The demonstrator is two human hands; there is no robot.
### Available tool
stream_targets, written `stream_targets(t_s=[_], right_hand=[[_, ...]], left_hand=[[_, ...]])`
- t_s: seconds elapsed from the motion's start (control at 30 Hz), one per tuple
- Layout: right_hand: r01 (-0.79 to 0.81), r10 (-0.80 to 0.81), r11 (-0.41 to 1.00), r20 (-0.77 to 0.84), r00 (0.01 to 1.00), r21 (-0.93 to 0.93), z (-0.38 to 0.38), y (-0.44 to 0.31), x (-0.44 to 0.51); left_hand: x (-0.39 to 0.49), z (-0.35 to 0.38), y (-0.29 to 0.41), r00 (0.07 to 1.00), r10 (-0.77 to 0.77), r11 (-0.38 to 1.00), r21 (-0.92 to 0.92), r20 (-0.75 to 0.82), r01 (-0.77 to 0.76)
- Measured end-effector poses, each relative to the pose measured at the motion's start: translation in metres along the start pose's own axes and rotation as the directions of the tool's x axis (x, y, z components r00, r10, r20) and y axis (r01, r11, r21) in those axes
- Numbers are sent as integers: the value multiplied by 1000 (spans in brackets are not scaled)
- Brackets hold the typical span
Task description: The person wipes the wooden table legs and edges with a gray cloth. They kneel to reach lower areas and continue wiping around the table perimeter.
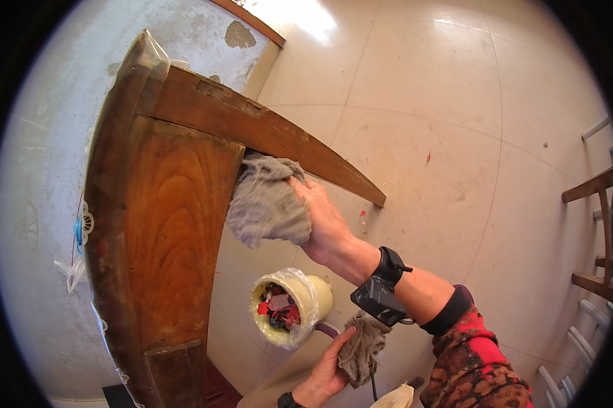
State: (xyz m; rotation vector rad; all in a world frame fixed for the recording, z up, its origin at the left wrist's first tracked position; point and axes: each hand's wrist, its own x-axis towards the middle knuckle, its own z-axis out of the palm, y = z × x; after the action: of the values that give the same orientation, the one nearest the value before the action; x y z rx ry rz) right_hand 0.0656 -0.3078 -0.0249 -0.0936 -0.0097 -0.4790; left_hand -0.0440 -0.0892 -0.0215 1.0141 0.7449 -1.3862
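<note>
My right hand [324, 222] grips a crumpled grey cloth [271, 204]. That cloth lies against the inner corner where the side panel [179, 204] of an old brown wooden table meets its tapering leg [255, 122]. Part of the cloth is blurred. Lower down, my left hand [324, 375] holds a second grey-brown cloth [365, 349], bunched up, with the thumb on top and the other fingers mostly hidden. This hand is apart from the table. Black straps circle both wrists, and a black box sits on the right one.
A pale yellow bin [319, 296] lined with clear plastic holds red and black scraps below my right hand. Clear plastic sheeting [156, 51] wraps the table's top corner. A wall with peeling paint [46, 153] stands at left. Wooden and metal furniture legs [592, 183] line the right.
</note>
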Motion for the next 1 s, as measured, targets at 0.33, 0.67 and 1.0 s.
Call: stream_targets(t_s=[0.33, 0.67, 1.0], right_hand=[[-265, -104, 660, -436, 894, -702, -132, -27, -12], [-223, -293, 348, -332, 897, -911, -165, -45, -15], [-281, -548, 331, -426, 720, -901, -187, -83, -2]], left_hand=[[-10, 15, 4, 980, 144, 987, 87, -140, -133], [-9, 25, 10, 956, 209, 972, 149, -208, -180], [-14, 23, 8, 966, 189, 976, 139, -178, -166]])
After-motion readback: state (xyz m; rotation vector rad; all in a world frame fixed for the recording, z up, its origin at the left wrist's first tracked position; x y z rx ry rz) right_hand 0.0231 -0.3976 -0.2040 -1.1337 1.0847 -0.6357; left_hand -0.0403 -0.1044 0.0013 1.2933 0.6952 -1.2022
